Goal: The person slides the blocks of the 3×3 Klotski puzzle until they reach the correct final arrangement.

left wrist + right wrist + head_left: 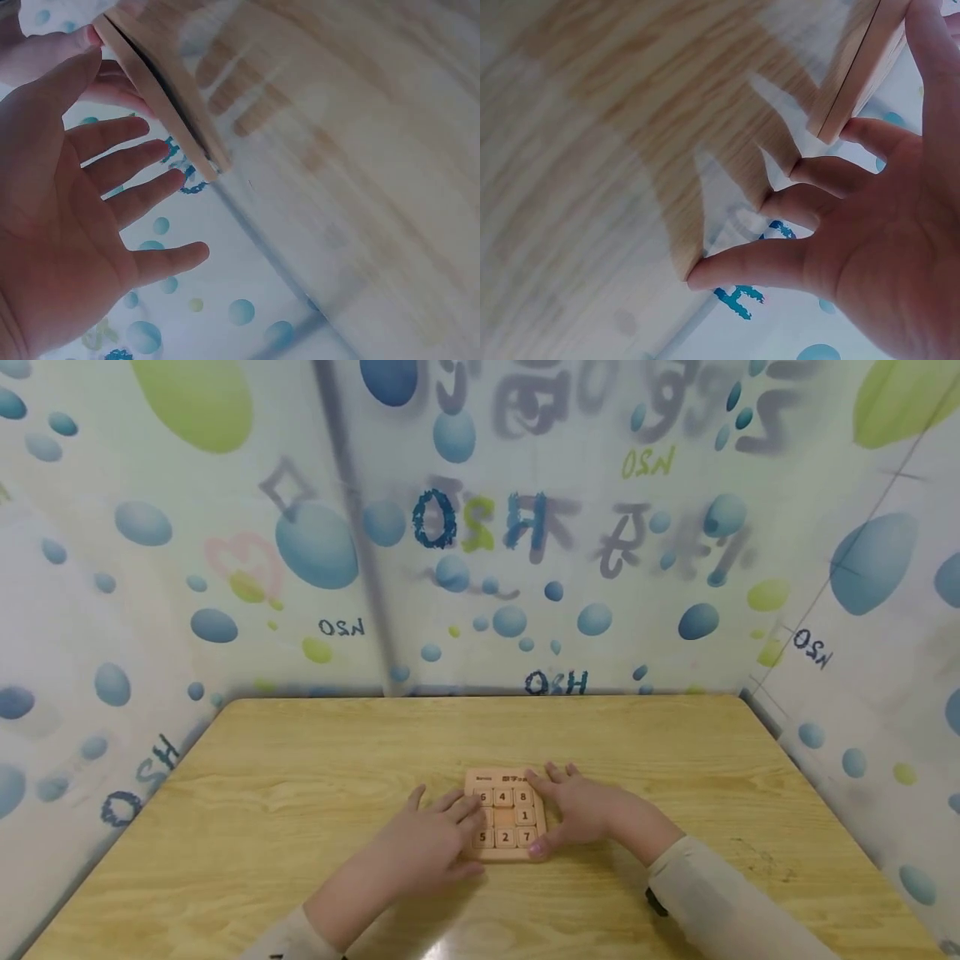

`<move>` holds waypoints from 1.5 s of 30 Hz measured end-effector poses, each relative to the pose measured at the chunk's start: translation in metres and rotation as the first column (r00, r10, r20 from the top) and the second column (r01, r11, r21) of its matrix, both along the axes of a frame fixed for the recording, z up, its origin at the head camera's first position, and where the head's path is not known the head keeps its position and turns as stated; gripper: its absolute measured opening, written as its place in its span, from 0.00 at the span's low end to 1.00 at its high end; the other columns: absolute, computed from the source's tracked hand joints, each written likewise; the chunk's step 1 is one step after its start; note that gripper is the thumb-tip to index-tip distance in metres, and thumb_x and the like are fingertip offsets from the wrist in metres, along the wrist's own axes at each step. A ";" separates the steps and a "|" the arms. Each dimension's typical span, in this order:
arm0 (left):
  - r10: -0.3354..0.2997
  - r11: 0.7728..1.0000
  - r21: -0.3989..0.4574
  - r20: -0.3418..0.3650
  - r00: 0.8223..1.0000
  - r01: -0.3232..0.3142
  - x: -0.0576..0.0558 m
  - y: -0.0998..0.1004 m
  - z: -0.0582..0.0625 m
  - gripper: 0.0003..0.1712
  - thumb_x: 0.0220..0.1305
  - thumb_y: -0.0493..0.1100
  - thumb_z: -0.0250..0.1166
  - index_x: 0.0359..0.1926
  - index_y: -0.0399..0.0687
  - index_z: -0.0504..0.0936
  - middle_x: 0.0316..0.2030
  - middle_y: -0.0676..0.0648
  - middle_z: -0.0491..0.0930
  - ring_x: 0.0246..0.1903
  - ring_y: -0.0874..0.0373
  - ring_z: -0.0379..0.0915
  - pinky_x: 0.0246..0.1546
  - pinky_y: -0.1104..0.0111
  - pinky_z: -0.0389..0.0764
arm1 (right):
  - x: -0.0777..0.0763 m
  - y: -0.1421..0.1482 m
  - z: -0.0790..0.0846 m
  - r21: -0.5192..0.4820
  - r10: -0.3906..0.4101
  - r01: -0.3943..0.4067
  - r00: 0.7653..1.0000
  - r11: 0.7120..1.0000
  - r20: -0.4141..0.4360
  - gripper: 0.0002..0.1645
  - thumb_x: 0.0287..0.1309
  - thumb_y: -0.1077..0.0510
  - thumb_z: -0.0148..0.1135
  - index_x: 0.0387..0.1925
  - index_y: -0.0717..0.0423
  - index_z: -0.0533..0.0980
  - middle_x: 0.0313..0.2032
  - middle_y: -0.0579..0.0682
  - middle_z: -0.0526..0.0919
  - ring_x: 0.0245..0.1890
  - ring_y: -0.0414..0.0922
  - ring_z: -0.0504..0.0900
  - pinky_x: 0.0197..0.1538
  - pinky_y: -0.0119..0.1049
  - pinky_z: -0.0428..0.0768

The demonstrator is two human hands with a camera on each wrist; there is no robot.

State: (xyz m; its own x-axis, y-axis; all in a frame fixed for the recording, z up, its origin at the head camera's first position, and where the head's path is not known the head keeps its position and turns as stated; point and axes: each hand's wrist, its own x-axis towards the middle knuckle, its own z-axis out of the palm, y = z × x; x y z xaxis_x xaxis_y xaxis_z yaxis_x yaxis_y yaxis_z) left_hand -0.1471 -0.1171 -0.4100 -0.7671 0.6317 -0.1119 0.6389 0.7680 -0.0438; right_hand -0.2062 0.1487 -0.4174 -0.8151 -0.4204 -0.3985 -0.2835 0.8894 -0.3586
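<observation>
A wooden number slide puzzle lies on the table, its raised frame around numbered square tiles. The bare square is in the middle; 6, 4, 8 run along the top row and 5, 2, 7 along the bottom. My left hand has its fingers spread, fingertips over the left column, partly covering the middle-left tile. My right hand holds the right side, index finger at the top corner and thumb at the lower corner. In the right wrist view, its other fingertips rest on the table. The left wrist view shows the puzzle's side edge.
The light wooden table reaches back to a wall printed with blue and green drops and mirrored lettering. Side walls stand close on the left and right. A dark band shows at the right sleeve.
</observation>
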 end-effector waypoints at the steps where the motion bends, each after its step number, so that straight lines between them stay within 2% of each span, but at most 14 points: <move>1: -0.004 1.000 -0.016 -0.010 1.000 0.004 0.000 0.000 0.000 0.39 0.74 0.69 0.61 0.75 0.54 0.76 0.78 0.50 0.70 0.78 0.44 0.66 0.72 0.31 0.67 | 0.000 0.000 0.000 0.002 0.002 -0.002 1.000 1.000 0.001 0.70 0.50 0.24 0.75 0.86 0.39 0.52 0.86 0.59 0.46 0.85 0.69 0.45 0.77 0.76 0.59; 6: -0.035 0.998 -0.059 -0.050 0.998 0.032 0.004 0.000 0.001 0.36 0.75 0.70 0.59 0.73 0.58 0.79 0.76 0.55 0.74 0.77 0.48 0.69 0.72 0.34 0.71 | -0.001 -0.001 0.001 0.002 0.015 -0.015 1.000 1.000 -0.010 0.71 0.50 0.23 0.75 0.86 0.40 0.52 0.86 0.60 0.46 0.85 0.70 0.46 0.78 0.74 0.59; 13: -0.052 0.998 -0.031 -0.039 0.998 0.051 0.008 -0.003 -0.001 0.30 0.76 0.67 0.60 0.69 0.62 0.82 0.75 0.53 0.75 0.76 0.48 0.70 0.71 0.33 0.71 | -0.001 -0.003 0.005 0.027 0.016 -0.016 1.000 1.000 -0.014 0.70 0.49 0.23 0.75 0.86 0.39 0.53 0.86 0.60 0.48 0.85 0.69 0.48 0.78 0.72 0.61; 19: -0.041 0.999 -0.018 0.006 0.999 0.041 0.009 -0.003 -0.003 0.32 0.76 0.68 0.59 0.72 0.61 0.79 0.77 0.51 0.72 0.78 0.47 0.68 0.73 0.32 0.67 | 0.000 -0.004 0.004 0.076 0.025 -0.020 0.998 0.997 -0.058 0.71 0.47 0.20 0.73 0.85 0.38 0.54 0.86 0.59 0.51 0.85 0.67 0.50 0.74 0.82 0.55; 22: -0.044 0.999 -0.011 0.008 0.999 0.044 0.008 0.000 -0.002 0.31 0.75 0.68 0.60 0.69 0.61 0.81 0.76 0.51 0.74 0.77 0.46 0.68 0.73 0.31 0.68 | 0.001 -0.003 0.003 0.071 0.024 -0.018 0.997 0.997 -0.075 0.71 0.46 0.20 0.73 0.85 0.38 0.54 0.86 0.59 0.51 0.85 0.66 0.50 0.70 0.86 0.55; 26: -0.076 0.997 -0.009 -0.027 0.997 0.076 0.001 0.009 -0.001 0.29 0.75 0.68 0.60 0.66 0.61 0.84 0.74 0.51 0.76 0.76 0.46 0.70 0.71 0.32 0.71 | 0.000 -0.001 0.001 0.052 0.023 -0.018 0.996 0.998 -0.081 0.72 0.45 0.20 0.74 0.86 0.38 0.54 0.85 0.60 0.50 0.83 0.67 0.55 0.67 0.87 0.58; 28: -0.082 0.997 -0.009 -0.022 0.996 0.082 -0.006 0.015 -0.002 0.30 0.76 0.68 0.58 0.68 0.61 0.82 0.75 0.51 0.75 0.77 0.47 0.69 0.71 0.33 0.71 | 0.000 0.000 0.001 0.049 0.024 -0.021 0.997 0.999 -0.077 0.72 0.45 0.20 0.74 0.86 0.38 0.53 0.85 0.62 0.51 0.82 0.68 0.59 0.66 0.88 0.59; 33: -0.039 0.999 -0.008 0.059 0.998 0.039 -0.021 0.026 -0.006 0.38 0.77 0.73 0.53 0.77 0.60 0.73 0.81 0.51 0.65 0.82 0.49 0.60 0.75 0.32 0.65 | -0.001 0.001 0.000 0.045 0.025 -0.022 0.998 0.999 -0.063 0.72 0.46 0.20 0.74 0.85 0.40 0.54 0.84 0.64 0.53 0.79 0.70 0.64 0.65 0.87 0.62; 36: -0.017 0.999 -0.026 0.089 0.996 0.019 -0.025 0.029 -0.008 0.42 0.76 0.75 0.51 0.79 0.58 0.71 0.82 0.52 0.64 0.83 0.50 0.57 0.76 0.31 0.62 | -0.001 0.001 -0.002 0.044 0.028 -0.026 0.998 0.999 -0.059 0.72 0.46 0.20 0.74 0.86 0.40 0.54 0.83 0.64 0.53 0.79 0.69 0.64 0.64 0.87 0.63; 42: -0.021 0.998 -0.050 0.135 0.991 0.028 -0.013 0.030 -0.001 0.43 0.74 0.76 0.52 0.77 0.58 0.74 0.80 0.55 0.66 0.83 0.50 0.56 0.76 0.29 0.60 | -0.003 0.001 -0.002 0.039 0.044 -0.041 0.997 0.998 -0.066 0.73 0.47 0.19 0.72 0.86 0.40 0.53 0.84 0.63 0.52 0.80 0.69 0.62 0.64 0.89 0.60; 45: -0.044 0.997 -0.055 0.126 0.991 0.051 -0.009 0.034 0.004 0.41 0.75 0.76 0.50 0.75 0.59 0.75 0.79 0.56 0.68 0.83 0.51 0.57 0.75 0.29 0.61 | -0.003 0.002 -0.001 0.037 0.043 -0.041 0.997 0.998 -0.067 0.73 0.46 0.19 0.73 0.86 0.41 0.52 0.84 0.64 0.52 0.80 0.69 0.61 0.64 0.90 0.58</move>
State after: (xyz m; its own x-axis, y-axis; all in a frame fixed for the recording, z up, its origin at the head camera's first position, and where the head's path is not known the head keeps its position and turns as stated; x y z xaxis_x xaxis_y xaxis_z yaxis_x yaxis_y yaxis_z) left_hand -0.1560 -0.0831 -0.4061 -0.7145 0.6566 -0.2418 0.6776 0.7354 -0.0054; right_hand -0.2096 0.1507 -0.4184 -0.8228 -0.4413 -0.3582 -0.3433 0.8881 -0.3056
